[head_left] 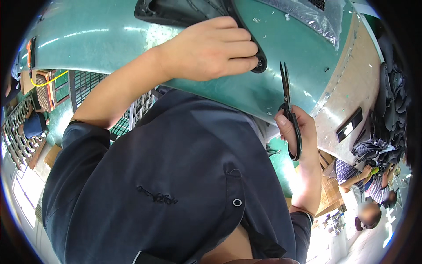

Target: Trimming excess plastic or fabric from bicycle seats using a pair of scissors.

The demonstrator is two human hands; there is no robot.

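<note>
My left hand (220, 48) reaches across the green tabletop with its fingers curled over the narrow arm of a black moulded piece (173, 12). That piece has a broad, hollow-looking part at the far edge of the view and a rounded tip (261, 65) just beyond my fingertips. On the right, my right hand (306, 127) holds a pair of scissors (286, 88) by their black handles, thumb and fingers around the loops. The blades point away from me, slightly parted, with nothing between them. They stand to the right of the rounded tip, apart from it.
A clear plastic bag (323, 26) lies at the far right of the green table (88, 48). Past it, a brown board (327, 125) carries a phone (350, 124) and stacked black pieces (389, 101). An orange tool (30, 53) lies far left. Other people are at the right.
</note>
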